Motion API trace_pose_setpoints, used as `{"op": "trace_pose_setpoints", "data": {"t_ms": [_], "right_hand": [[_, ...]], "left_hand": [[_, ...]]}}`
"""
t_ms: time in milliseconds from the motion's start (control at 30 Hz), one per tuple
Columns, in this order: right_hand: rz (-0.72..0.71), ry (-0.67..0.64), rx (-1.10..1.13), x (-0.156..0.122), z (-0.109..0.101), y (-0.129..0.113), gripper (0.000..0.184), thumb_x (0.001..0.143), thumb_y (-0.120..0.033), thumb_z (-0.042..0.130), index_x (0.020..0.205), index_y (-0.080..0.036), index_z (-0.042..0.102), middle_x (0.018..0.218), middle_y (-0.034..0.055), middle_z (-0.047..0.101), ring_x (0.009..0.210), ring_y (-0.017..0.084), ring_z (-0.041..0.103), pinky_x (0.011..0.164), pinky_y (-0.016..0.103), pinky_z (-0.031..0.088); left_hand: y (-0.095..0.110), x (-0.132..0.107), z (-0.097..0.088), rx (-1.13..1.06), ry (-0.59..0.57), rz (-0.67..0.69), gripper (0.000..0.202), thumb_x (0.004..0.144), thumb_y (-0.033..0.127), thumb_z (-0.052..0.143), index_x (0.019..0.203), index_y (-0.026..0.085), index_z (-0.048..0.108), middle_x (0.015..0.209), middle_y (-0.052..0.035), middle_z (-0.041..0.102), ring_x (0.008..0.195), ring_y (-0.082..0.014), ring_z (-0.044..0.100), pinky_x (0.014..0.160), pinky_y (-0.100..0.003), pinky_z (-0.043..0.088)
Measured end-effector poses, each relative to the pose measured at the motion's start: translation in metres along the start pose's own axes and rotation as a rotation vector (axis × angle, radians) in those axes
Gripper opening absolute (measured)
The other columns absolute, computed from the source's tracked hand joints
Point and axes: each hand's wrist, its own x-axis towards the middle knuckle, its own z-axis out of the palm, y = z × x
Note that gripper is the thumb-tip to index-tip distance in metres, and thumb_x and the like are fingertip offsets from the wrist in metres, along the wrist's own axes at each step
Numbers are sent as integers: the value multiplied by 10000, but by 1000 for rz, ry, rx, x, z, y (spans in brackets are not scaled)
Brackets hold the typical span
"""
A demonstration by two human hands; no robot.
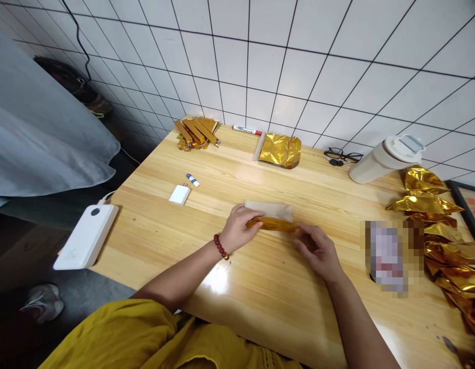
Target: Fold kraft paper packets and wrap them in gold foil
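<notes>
A sheet of gold foil paper [277, 224], bent into a narrow curved strip, is stretched between my two hands over the table. My left hand [242, 225], with a dark red bead bracelet [221, 247] on its wrist, pinches the strip's left end between thumb and fingers. At the other end my right hand [317, 251] has its thumb and fingers closed round the foil's tip. Just behind the strip lies a flat beige piece [273, 209], partly covered by the foil and my left hand.
Gold strips [199, 132], a marker [247, 130] and a gold foil stack [280, 150] lie along the wall. Glasses [343, 155] and a beige tumbler [383, 160] stand further right, near folded gold foil pieces [448, 251]. A charger [179, 195] and power bank [87, 238] are left.
</notes>
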Motion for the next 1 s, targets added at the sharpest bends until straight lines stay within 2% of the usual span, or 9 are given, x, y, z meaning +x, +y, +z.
{"op": "trace_pose_setpoints", "data": {"t_ms": [67, 133, 300, 433, 533, 600, 733, 1000], "right_hand": [[-7, -18, 2, 1, -1, -2, 491, 839, -358, 686, 1297, -273, 532, 1061, 82, 657, 966, 245, 628, 841, 419, 536], [-12, -28, 14, 2, -3, -3, 499, 818, -372, 713, 1278, -277, 544, 1075, 84, 644, 970, 246, 617, 831, 418, 537], [-25, 14, 0, 1, -1, -2, 203, 830, -350, 704, 1016, -274, 675, 964, 60, 618, 880, 220, 608, 742, 382, 537], [-36, -25, -59, 2, 3, 1, 120, 867, -300, 659, 978, -270, 694, 945, 57, 624, 862, 215, 606, 736, 387, 521], [-35, -33, -106, 3, 5, 1, 151, 881, -290, 639, 1025, -273, 680, 953, 56, 640, 875, 222, 608, 752, 396, 510], [-24, -36, -124, 3, 6, 1, 217, 880, -295, 639, 1095, -271, 655, 976, 58, 647, 897, 229, 609, 776, 402, 508], [-16, -35, -129, 3, 5, 1, 301, 875, -294, 645, 1173, -269, 609, 1012, 60, 650, 932, 232, 608, 803, 401, 508], [18, -19, -53, 3, 5, 3, 118, 881, -257, 611, 999, -263, 625, 1019, 57, 647, 938, 221, 616, 805, 382, 514]], "left_hand": [[1, 0, -1, -70, -48, 32, 162, 858, 295, 604, 960, 209, 697, 896, -39, 759, 812, -165, 682, 1014, -437, 419], [2, -1, -1, -115, -98, 67, 170, 851, 306, 614, 960, 204, 695, 892, -40, 758, 819, -160, 686, 1021, -424, 415], [2, -2, 2, -67, -181, 55, 230, 843, 313, 619, 1033, 207, 691, 955, -60, 750, 876, -176, 678, 1059, -463, 385], [0, -2, 4, -33, -136, 125, 325, 817, 290, 642, 1127, 197, 658, 996, -79, 735, 1019, -224, 638, 1004, -463, 444], [-3, -3, 6, -4, -67, 143, 358, 794, 232, 650, 1151, 202, 647, 1046, -80, 727, 1123, -254, 596, 997, -476, 455], [-5, -3, 7, 7, -28, 121, 307, 796, 203, 640, 1101, 219, 672, 1022, -67, 732, 1112, -252, 602, 984, -471, 470], [-5, -4, 8, 7, -25, 97, 216, 804, 167, 621, 984, 247, 713, 944, -34, 746, 1074, -239, 624, 968, -454, 487], [-2, -3, 6, 43, -36, 88, 336, 695, 69, 584, 958, 242, 703, 936, -11, 747, 1071, -241, 626, 988, -460, 464]]}}
